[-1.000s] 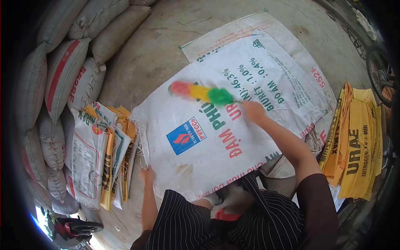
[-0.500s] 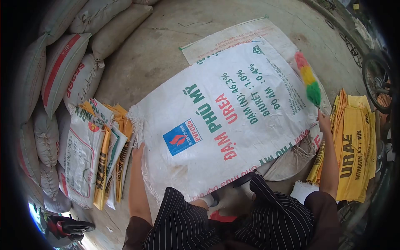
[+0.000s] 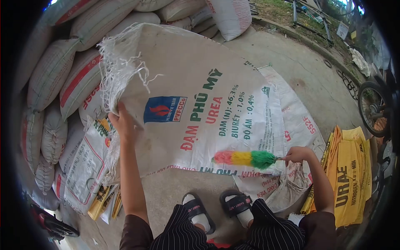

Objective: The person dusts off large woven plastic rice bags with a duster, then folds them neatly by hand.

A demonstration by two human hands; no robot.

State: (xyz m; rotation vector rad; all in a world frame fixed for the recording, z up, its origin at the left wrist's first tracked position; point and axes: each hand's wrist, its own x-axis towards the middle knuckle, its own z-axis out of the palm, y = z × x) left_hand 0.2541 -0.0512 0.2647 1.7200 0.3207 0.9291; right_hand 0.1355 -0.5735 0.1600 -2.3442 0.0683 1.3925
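A large white woven sack (image 3: 166, 62) with green and red print and a blue logo is raised at its left end. My left hand (image 3: 121, 121) grips its frayed edge, where loose white threads hang. My right hand (image 3: 299, 155) is closed round the handle of a feather duster (image 3: 239, 157) banded pink, yellow and green, which lies across the sack's lower right part. More white sacks (image 3: 302, 121) lie flat beneath and beyond it on the right.
Filled sacks (image 3: 98, 21) are piled at the left and top. Folded sacks (image 3: 85, 166) stand at the lower left, yellow ones (image 3: 350, 179) at the right. A bicycle wheel (image 3: 373, 108) is at the right edge. Two sandalled feet (image 3: 200, 212) are below.
My left hand has risen, lifting the sack's left end off the pile. The duster has swung from upright to nearly level, and my right hand has moved down and left. The view has shifted.
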